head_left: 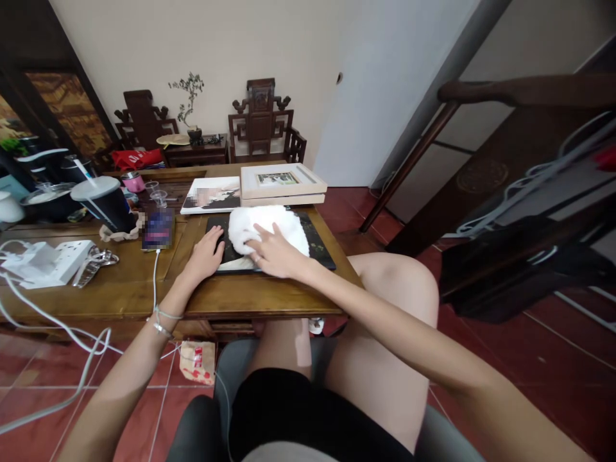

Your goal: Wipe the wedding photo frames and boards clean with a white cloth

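Note:
A white cloth (274, 224) lies on a dark flat frame (317, 244) on the wooden table (250, 295). My right hand (274, 253) rests on the near edge of the cloth with fingers stretched out and spread. My left hand (206, 253) lies flat on the frame's left edge, fingers apart, beside the cloth. Neither hand grips anything.
Behind the frame lie a stack of pale picture frames (282, 183) and a photo print (212, 196). A phone (158, 231) with a cable, a dark cup (108, 202), a white power strip (48, 260) and keys sit left. Carved chairs (262, 122) stand at the wall.

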Demonstrator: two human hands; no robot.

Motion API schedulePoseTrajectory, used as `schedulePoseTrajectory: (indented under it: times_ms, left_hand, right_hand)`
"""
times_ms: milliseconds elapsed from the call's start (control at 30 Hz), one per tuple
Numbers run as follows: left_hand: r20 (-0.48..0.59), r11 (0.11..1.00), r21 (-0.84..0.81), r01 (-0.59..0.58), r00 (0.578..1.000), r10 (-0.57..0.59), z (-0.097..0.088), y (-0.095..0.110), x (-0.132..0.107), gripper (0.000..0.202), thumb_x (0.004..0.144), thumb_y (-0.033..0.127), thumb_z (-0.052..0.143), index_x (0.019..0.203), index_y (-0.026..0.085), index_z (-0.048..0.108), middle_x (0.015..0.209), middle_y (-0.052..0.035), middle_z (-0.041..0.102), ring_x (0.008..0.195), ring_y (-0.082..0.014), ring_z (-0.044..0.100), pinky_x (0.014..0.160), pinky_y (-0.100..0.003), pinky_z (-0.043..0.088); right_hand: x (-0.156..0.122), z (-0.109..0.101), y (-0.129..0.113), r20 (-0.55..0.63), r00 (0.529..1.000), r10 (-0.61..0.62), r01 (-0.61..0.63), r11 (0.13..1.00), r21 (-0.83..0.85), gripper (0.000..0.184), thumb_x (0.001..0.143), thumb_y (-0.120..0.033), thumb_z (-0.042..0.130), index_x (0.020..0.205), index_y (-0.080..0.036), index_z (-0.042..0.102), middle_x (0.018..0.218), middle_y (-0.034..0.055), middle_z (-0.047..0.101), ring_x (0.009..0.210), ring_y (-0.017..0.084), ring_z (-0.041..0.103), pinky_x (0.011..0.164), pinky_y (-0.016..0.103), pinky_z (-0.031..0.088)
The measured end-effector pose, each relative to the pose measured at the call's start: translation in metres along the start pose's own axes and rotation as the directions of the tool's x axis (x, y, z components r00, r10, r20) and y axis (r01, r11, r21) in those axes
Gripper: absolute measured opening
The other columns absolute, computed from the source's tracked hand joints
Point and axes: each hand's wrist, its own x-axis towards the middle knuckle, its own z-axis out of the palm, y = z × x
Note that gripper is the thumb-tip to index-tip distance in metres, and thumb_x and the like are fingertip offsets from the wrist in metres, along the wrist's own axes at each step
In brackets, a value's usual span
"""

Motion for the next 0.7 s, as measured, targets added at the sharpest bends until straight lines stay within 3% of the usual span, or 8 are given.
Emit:
schedulePoseTrajectory:
  times_ms: [167, 267, 367, 467, 600, 700]
  left_hand:
    - [0.007, 1.000, -0.007, 0.018, 1.000, -0.018, 0.000, 0.001, 0.000, 0.047, 0.093, 0.028, 0.036, 0.135, 0.011, 0.049, 0.150, -0.0153, 0.041, 0.143, -0.0242, 0.033, 0.117, -0.048, 0.029]
    - [-0.005, 1.000, -0.013, 0.004, 1.000, -0.004, 0.001, 0.000, 0.000, 0.046, 0.093, 0.028, 0.037, 0.135, 0.014, 0.049, 0.150, -0.0135, 0.043, 0.142, -0.0241, 0.034, 0.117, -0.048, 0.028]
    - [-0.005, 1.000, -0.005, 0.002, 1.000, -0.002, 0.002, -0.001, 0.000, 0.046, 0.093, 0.029, 0.036, 0.135, 0.013, 0.049, 0.150, -0.0143, 0.043, 0.142, -0.0249, 0.035, 0.116, -0.049, 0.030]
    - [0.005, 1.000, 0.006, -0.002, 1.000, 0.002, 0.001, -0.002, 0.000, 0.046, 0.094, 0.029, 0.036, 0.135, 0.012, 0.049, 0.149, -0.0152, 0.043, 0.142, -0.0251, 0.035, 0.116, -0.048, 0.031]
    - [0.002, 1.000, 0.003, -0.005, 1.000, 0.005, -0.002, -0.001, -0.001, 0.046, 0.094, 0.029, 0.036, 0.134, 0.011, 0.050, 0.148, -0.0149, 0.044, 0.141, -0.0242, 0.036, 0.117, -0.045, 0.029]
    - [0.005, 1.000, 0.000, -0.003, 1.000, 0.003, -0.003, 0.001, -0.001, 0.048, 0.093, 0.029, 0.036, 0.134, 0.007, 0.050, 0.148, -0.0168, 0.044, 0.141, -0.0238, 0.036, 0.119, -0.041, 0.027]
  right_hand:
    - [-0.050, -0.032, -0.030, 0.076, 0.992, -0.097, 0.085, 0.986, 0.145, 0.032, 0.093, -0.021, 0.037, 0.110, -0.016, 0.063, 0.106, 0.0130, 0.069, 0.106, 0.029, 0.058, 0.097, 0.048, 0.037]
    - [-0.052, -0.054, -0.029, 0.158, 0.985, -0.069, 0.025, 0.964, 0.264, 0.032, 0.093, -0.024, 0.037, 0.103, -0.017, 0.067, 0.095, 0.0088, 0.072, 0.090, 0.025, 0.062, 0.089, 0.039, 0.042]
    - [-0.028, -0.060, -0.012, 0.141, 0.990, 0.029, -0.076, 0.936, 0.343, 0.034, 0.091, -0.025, 0.040, 0.106, -0.017, 0.069, 0.113, 0.0085, 0.071, 0.106, 0.028, 0.059, 0.093, 0.037, 0.041]
    - [0.011, -0.054, 0.012, 0.071, 0.990, 0.125, -0.142, 0.935, 0.326, 0.038, 0.088, -0.023, 0.041, 0.115, -0.016, 0.068, 0.131, 0.0082, 0.063, 0.121, 0.029, 0.053, 0.101, 0.037, 0.036]
    - [0.057, -0.043, 0.035, 0.048, 0.984, 0.169, -0.176, 0.952, 0.249, 0.040, 0.090, -0.022, 0.036, 0.114, -0.012, 0.067, 0.128, 0.0113, 0.064, 0.117, 0.029, 0.056, 0.099, 0.036, 0.038]
    - [0.071, -0.031, 0.038, 0.033, 0.986, 0.166, -0.169, 0.966, 0.195, 0.041, 0.093, -0.023, 0.033, 0.121, -0.013, 0.062, 0.128, 0.0127, 0.063, 0.115, 0.030, 0.056, 0.098, 0.040, 0.038]
